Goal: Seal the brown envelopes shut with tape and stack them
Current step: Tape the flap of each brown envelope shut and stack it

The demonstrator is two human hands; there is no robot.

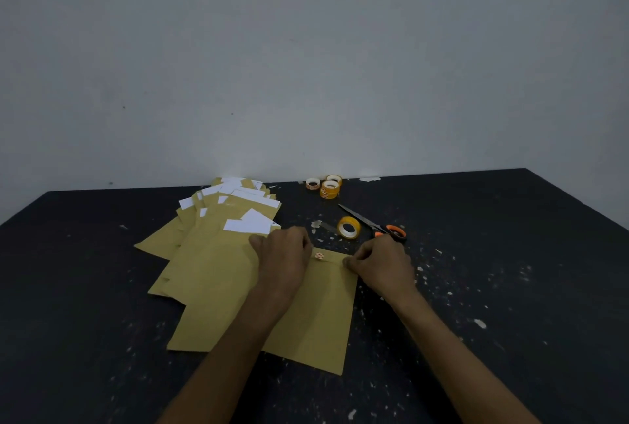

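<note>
Lying flat on the dark, paint-flecked tabletop (510, 253), the brown envelope (316, 314) sat in the middle with its flap end pointing away from the person, and both hands were at that end. Its flap was folded down, so nothing inside it showed. A short strip of tape (319, 256) with an orange-printed end lay on the flap edge between the hands. The left hand (282, 260) rested over the envelope's far left corner with its fingers curled downward; the fingertips were hidden under the knuckles, so I could not tell whether they gripped anything. The right hand (381, 267) pinched thumb against fingers at the flap's right end, though clear tape there was too faint to make out.

To the left, a fanned pile of envelopes (204, 253) overlapped one another, touching the middle one's left side. White paper sheets (252, 223) poked out of their open mouths; how many envelopes lay in the pile was unclear.

Beyond the hands stood a yellow tape roll (349, 227) on its edge, just beside orange-handled scissors (374, 224). Near the wall sat stacked tape rolls (329, 189) and a single roll (312, 183)
</note>
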